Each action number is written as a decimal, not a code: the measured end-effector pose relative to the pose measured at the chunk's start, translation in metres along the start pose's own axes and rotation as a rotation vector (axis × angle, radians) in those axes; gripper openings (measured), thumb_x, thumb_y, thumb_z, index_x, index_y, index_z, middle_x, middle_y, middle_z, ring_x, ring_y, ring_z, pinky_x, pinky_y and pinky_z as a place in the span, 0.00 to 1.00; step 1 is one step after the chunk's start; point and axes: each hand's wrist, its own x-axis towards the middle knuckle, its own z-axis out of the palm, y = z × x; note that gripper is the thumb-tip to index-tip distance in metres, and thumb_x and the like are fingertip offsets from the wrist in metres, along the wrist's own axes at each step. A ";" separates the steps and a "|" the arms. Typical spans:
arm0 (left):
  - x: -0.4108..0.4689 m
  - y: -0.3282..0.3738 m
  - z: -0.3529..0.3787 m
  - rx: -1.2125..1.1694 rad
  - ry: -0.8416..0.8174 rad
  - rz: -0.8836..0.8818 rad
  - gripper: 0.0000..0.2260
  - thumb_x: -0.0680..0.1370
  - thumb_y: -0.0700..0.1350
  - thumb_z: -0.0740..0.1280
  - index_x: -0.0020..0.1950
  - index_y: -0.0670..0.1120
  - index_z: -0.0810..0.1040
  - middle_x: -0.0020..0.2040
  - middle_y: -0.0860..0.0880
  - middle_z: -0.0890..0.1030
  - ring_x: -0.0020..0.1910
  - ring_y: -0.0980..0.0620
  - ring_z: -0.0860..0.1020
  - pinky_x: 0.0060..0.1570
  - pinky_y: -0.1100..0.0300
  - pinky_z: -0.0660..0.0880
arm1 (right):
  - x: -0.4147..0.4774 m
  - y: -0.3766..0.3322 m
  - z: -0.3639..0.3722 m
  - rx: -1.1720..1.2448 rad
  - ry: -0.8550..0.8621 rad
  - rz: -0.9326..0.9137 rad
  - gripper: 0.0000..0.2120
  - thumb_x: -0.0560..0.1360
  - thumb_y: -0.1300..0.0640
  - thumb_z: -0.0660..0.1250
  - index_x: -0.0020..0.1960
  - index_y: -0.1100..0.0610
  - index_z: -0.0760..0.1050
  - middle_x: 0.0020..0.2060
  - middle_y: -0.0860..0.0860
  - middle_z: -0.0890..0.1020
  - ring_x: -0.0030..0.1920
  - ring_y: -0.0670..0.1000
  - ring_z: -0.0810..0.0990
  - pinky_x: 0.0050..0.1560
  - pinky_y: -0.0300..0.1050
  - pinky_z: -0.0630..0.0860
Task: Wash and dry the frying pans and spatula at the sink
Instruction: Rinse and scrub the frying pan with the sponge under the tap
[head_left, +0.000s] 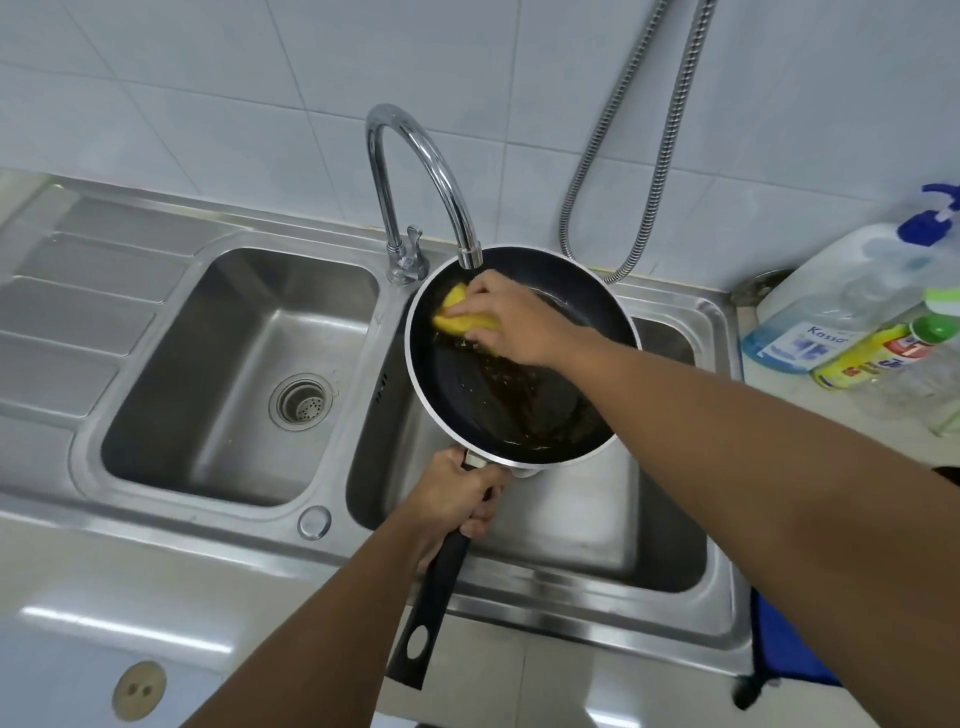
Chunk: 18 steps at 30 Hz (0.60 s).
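A black frying pan (467, 395) with a pale rim is held over the right sink basin (571, 530), just under the tap spout. My left hand (457, 493) grips its long black handle close to the pan body. My right hand (511, 317) presses a yellow sponge (465, 314) against the pan's inner surface near the far rim, fingers curled over it. Brownish greasy water lies in the lower right part of the pan. No second pan or spatula is in view.
The left basin (208, 395) with its drain strainer (301, 401) lies beside a ribbed draining board (67, 312). A chrome gooseneck tap (415, 171) arches over the pan; a metal hose (649, 140) hangs on the tiled wall. Soap bottles (852, 312) stand at right. A blue cloth (779, 644) hangs at the counter edge.
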 end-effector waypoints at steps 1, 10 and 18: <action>0.001 0.001 -0.001 -0.002 0.010 0.001 0.06 0.79 0.39 0.69 0.47 0.43 0.73 0.36 0.45 0.70 0.25 0.54 0.64 0.22 0.63 0.60 | -0.003 -0.006 0.007 0.018 -0.023 -0.030 0.20 0.75 0.55 0.75 0.66 0.48 0.80 0.61 0.50 0.73 0.61 0.52 0.73 0.66 0.48 0.70; 0.003 0.002 -0.005 -0.045 0.016 -0.024 0.06 0.78 0.33 0.66 0.44 0.41 0.71 0.34 0.45 0.71 0.23 0.54 0.62 0.21 0.66 0.57 | -0.088 0.021 0.005 0.029 -0.221 -0.074 0.11 0.65 0.62 0.76 0.46 0.52 0.88 0.49 0.49 0.80 0.46 0.46 0.78 0.51 0.34 0.71; 0.004 0.008 -0.002 0.012 -0.010 -0.033 0.06 0.77 0.33 0.66 0.49 0.42 0.71 0.35 0.45 0.72 0.24 0.54 0.64 0.20 0.64 0.59 | -0.065 0.063 -0.029 -0.213 -0.023 0.192 0.12 0.71 0.63 0.72 0.54 0.57 0.82 0.54 0.56 0.74 0.55 0.58 0.76 0.60 0.51 0.72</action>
